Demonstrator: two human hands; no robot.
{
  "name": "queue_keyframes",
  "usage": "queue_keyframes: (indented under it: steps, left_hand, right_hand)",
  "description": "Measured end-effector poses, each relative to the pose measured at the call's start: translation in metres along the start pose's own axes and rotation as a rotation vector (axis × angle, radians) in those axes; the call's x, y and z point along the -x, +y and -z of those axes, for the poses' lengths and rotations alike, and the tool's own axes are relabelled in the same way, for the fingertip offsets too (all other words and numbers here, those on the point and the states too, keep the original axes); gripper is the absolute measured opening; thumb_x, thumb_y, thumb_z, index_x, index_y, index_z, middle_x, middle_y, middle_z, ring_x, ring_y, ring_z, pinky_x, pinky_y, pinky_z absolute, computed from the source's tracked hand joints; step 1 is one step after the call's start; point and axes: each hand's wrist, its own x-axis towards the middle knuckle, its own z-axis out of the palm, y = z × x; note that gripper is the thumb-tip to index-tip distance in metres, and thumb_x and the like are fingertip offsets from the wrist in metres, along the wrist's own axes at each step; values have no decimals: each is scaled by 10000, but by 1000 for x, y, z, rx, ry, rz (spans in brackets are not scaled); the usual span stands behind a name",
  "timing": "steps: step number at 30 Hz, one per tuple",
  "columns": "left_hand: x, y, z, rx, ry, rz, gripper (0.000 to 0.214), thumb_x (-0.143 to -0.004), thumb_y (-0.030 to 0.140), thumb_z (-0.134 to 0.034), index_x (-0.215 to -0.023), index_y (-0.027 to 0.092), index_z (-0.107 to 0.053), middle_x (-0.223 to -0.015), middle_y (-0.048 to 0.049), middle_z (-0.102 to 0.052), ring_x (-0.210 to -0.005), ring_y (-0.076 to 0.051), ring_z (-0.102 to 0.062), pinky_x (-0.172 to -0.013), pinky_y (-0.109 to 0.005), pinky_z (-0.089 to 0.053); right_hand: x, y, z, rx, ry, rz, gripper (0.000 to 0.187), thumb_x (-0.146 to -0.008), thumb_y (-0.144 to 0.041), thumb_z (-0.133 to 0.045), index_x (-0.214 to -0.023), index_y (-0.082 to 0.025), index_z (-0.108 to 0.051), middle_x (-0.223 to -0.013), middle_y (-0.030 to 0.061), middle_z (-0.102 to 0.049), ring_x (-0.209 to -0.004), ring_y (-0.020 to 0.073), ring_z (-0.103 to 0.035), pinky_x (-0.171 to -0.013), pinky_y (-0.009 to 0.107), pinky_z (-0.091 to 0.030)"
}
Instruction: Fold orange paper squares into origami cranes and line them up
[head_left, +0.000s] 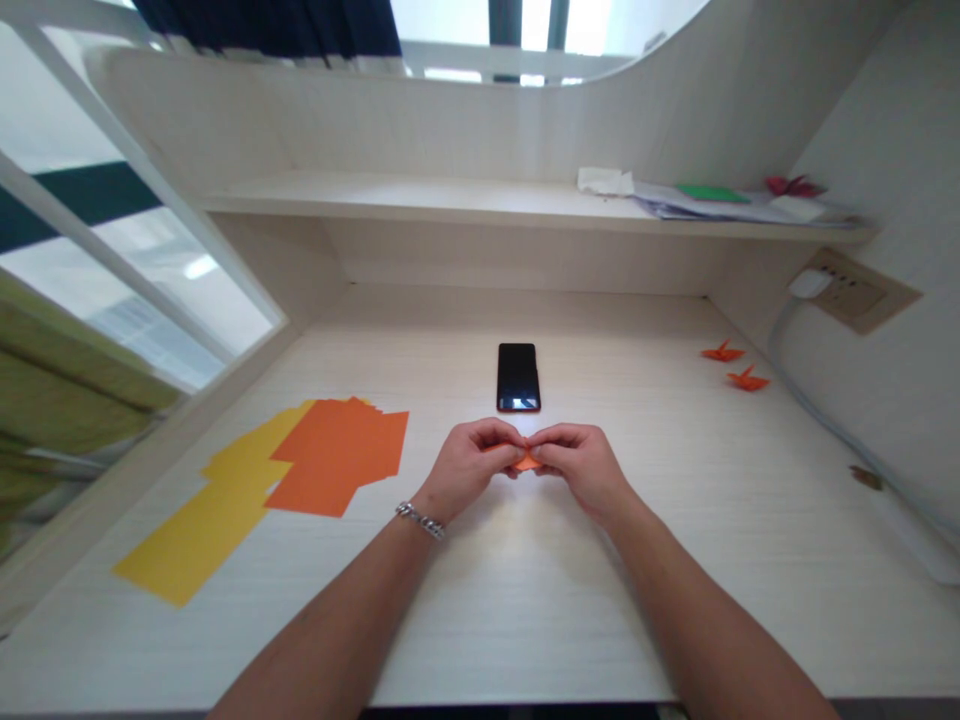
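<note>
Two bare hands, the left hand (466,468) and the right hand (581,472), both curled closed and pinching one small folded piece of orange paper (527,461) between them, over a pale wood-grain desk (525,620). Well to the right of the hands, one finished orange paper crane (722,352) and another orange paper crane (748,379), lying apart from each other. Just left of the hands, a fanned stack of flat orange paper sheets (337,455), overlapping a looser spread of flat yellow paper sheets (206,530) farther left. Directly ahead of the hands, a black smartphone (517,377), lying flat. So far, only two folded shapes, plus the piece in hand, its form mostly hidden by the fingers; many flat sheets left.
</note>
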Motion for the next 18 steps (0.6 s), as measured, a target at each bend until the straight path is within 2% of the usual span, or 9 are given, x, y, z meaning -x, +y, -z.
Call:
queue_keyframes:
  steps: [7, 18]
  left_hand:
    - [1, 2, 2, -109, -7, -26, 51, -683, 147, -670, -731, 133, -678, -655, -25, -672, -590, -125, -620, -589, -239, -509]
    - [-2, -3, 4, 4, -41, 41, 90, -699, 183, -666, -776, 137, -679, -724, -38, -687, -653, -143, -641, -626, -275, -558]
  right_hand:
    - [0, 0, 4, 1, -51, -65, 279, -624, -389, -755, -769, -151, -737, -720, 85, -729, -673, 208, -690, -612, 299, -528]
    - [-1, 1, 5, 90, -32, 34, 283, -627, -390, -759, -782, -155, -736, -718, 66, -724, -657, 190, -670, -605, 302, -539]
